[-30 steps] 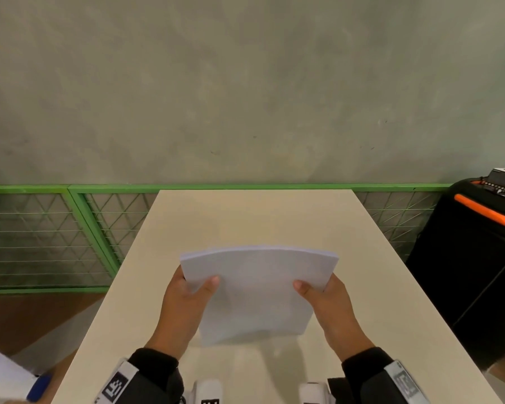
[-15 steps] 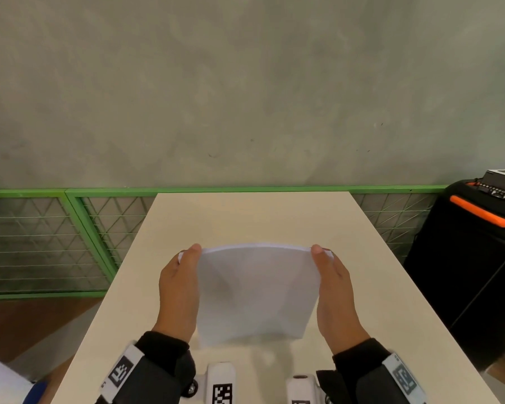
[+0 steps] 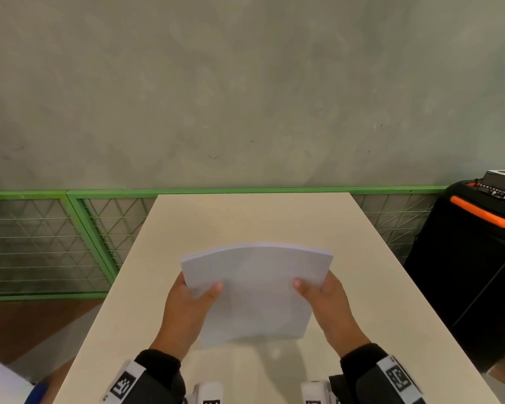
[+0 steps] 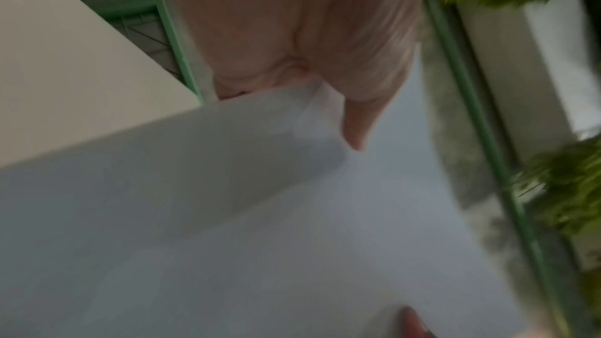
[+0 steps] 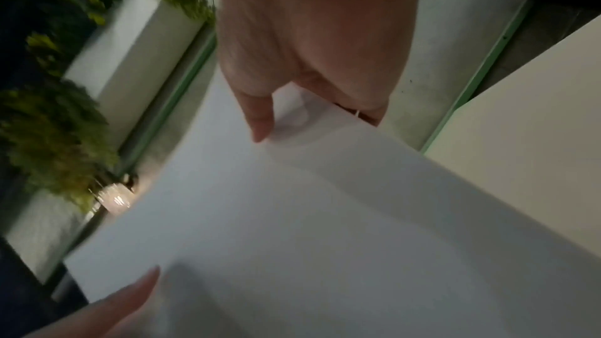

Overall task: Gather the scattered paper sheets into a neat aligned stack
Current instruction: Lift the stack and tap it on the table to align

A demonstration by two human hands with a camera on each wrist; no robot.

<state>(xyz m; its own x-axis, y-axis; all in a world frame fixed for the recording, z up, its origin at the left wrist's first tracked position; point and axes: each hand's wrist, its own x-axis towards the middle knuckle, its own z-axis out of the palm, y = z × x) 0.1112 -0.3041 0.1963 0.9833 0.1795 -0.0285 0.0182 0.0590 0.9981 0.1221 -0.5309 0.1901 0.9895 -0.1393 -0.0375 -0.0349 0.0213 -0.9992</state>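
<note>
A stack of white paper sheets (image 3: 254,290) is held tilted above the beige table (image 3: 245,220), its top edge bowed upward. My left hand (image 3: 191,304) pinches the stack's left side, thumb on the near face and fingers behind. My right hand (image 3: 322,298) pinches the right side the same way. In the left wrist view the paper stack (image 4: 260,215) fills the lower frame under my left hand's thumb (image 4: 354,125). The right wrist view shows the paper stack (image 5: 309,215) beneath my right hand's thumb (image 5: 258,117). The fingers behind the sheets are hidden.
A green-framed wire fence (image 3: 56,237) runs behind and left of the table, under a grey concrete wall. A black case with an orange handle (image 3: 478,214) stands close to the table's right edge. A white and blue object (image 3: 9,386) shows at the lower left corner.
Half a second ago both hands lay flat along the stack's side edges, squaring it. Now they have slid down and pinch it with thumbs on the front, and the stack tilts back toward me.
</note>
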